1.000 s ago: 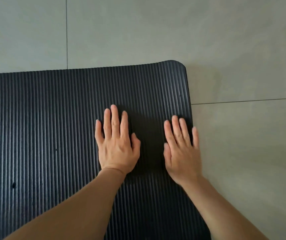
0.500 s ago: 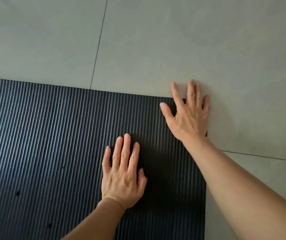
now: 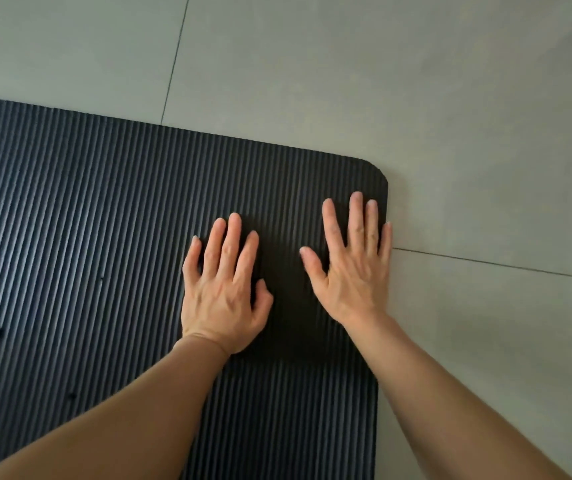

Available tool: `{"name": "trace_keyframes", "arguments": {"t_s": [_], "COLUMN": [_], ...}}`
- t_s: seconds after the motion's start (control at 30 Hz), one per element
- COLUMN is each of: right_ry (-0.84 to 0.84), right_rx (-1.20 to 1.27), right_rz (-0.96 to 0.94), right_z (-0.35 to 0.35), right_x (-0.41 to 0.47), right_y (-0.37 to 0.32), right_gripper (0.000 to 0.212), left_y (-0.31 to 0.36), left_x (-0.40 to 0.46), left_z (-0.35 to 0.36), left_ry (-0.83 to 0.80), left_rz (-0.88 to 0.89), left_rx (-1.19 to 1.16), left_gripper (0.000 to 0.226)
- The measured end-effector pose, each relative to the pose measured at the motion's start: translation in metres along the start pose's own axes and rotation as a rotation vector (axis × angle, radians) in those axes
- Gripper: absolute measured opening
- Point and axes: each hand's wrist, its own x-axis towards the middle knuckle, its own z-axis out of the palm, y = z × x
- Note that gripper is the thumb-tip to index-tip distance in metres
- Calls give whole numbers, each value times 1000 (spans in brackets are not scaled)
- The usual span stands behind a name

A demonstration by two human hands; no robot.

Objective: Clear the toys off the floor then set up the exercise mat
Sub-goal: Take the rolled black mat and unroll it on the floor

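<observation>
Two bare forearms enter from the near edge and reach forward over the exercise mat [image 3: 104, 237]. The mat is black and ribbed, and it lies unrolled on the tiled floor [image 3: 485, 133], with more of it running out of view to the left and toward the person.

Left hand [image 3: 224, 292]: flat on the mat, palm down, fingers fairly wide, holding nothing. Right hand [image 3: 353, 268]: also flat and empty, fingers spread, with the little finger at the mat's right edge, just short of the bare tile.

Beyond the fingertips sits the mat's rounded far-right corner [image 3: 376, 173]. It looks flat against the floor, with no curl visible. Past it there is only grey tile and grout lines. No toys are in view, so the clearing step is probably done here.

Step in hand, as judged: pressing and smoothing the end of the mat so it lies flat.

- Press with the whole palm, not the fingertips.
- Sweep outward toward the corner and edges rather than inward, which could bunch the foam.
- Keep the weight even so the mat does not slide on the smooth tile.
- Check the edge against the grout line for squareness.
</observation>
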Motion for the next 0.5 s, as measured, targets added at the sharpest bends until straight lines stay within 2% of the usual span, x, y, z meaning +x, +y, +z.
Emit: {"name": "trace_keyframes", "arguments": {"t_s": [0.27,0.37,0.5], "right_ry": [57,21,-6], "right_rx": [5,-10,-34], "right_rz": [108,137,168], "right_z": [17,24,33], "right_x": [-87,-137,-211], "right_y": [-15,-22,-31], "right_gripper": [67,66,64], "left_y": [2,0,-2], "left_x": [-4,-10,-72], "left_z": [-2,-1,8], "left_ry": [14,2,-43], "left_rz": [-7,-1,58], "left_rx": [-44,-26,30], "left_gripper": [61,60,60]}}
